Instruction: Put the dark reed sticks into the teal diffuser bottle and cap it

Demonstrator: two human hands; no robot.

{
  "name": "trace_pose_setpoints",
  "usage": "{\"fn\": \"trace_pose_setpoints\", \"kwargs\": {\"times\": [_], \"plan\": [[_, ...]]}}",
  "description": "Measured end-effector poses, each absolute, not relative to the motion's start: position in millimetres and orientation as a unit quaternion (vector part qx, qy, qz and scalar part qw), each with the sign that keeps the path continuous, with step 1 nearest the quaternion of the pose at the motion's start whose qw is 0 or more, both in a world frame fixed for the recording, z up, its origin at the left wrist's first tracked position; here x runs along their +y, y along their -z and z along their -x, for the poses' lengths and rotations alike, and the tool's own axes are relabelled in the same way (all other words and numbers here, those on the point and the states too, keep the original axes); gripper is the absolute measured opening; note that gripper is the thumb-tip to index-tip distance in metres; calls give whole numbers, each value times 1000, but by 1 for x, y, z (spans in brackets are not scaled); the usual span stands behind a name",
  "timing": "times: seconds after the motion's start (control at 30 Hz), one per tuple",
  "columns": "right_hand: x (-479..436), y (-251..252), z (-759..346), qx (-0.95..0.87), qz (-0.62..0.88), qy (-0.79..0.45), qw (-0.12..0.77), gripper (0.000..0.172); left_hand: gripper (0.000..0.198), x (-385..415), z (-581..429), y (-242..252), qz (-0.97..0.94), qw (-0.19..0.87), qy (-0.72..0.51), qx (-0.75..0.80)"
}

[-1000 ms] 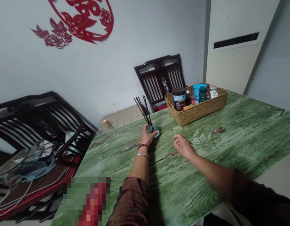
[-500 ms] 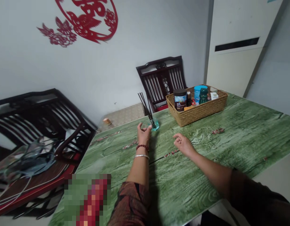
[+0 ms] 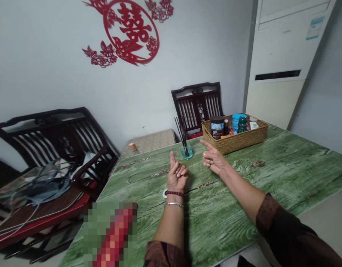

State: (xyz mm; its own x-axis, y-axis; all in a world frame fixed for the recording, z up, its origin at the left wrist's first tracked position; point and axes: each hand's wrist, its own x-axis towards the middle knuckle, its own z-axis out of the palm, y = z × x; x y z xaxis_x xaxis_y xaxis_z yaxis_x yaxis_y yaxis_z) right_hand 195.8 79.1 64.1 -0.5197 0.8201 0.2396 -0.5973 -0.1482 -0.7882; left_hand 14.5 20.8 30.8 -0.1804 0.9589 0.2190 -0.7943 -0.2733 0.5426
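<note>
My left hand [image 3: 177, 176] is over the green table, its index finger stretched forward and the other fingers curled in; nothing shows in it. A red bead bracelet and a silver bangle circle its wrist. Beside that wrist lies a small round white-rimmed thing [image 3: 165, 193], partly covered. My right hand [image 3: 214, 160] also has its index finger out, pointing forward and left, with the rest folded and nothing visible in them. Just beyond and between both hands stands a reed diffuser [image 3: 186, 152], a teal glass with dark sticks. Neither hand touches it.
A wicker basket [image 3: 240, 144] with a dark-lidded jar [image 3: 216, 126], a blue tub and a green bottle stands behind my right hand. A blurred red thing [image 3: 113, 237] lies at the table's left front. Dark wooden chairs [image 3: 197, 107] flank the green table [image 3: 229, 215].
My left hand has drawn back from beside the diffuser and now points. The right index finger has straightened out. The view has tilted up, and the round white-rimmed thing now shows.
</note>
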Motion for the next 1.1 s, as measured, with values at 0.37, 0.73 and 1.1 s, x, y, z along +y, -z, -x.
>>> {"fn": "trace_pose_setpoints", "kwargs": {"times": [0.37,0.73,1.1], "plan": [[124,4,-182,-378,82,-787,480,61,65,34,-11,0,-228,560,-783,144],[132,29,-183,-378,111,-797,457,68,44,47,-7,-1,-311,422,-768,366],[136,26,-180,-352,208,-769,491,36,107,160,-18,-9,-448,182,-585,651]]}}
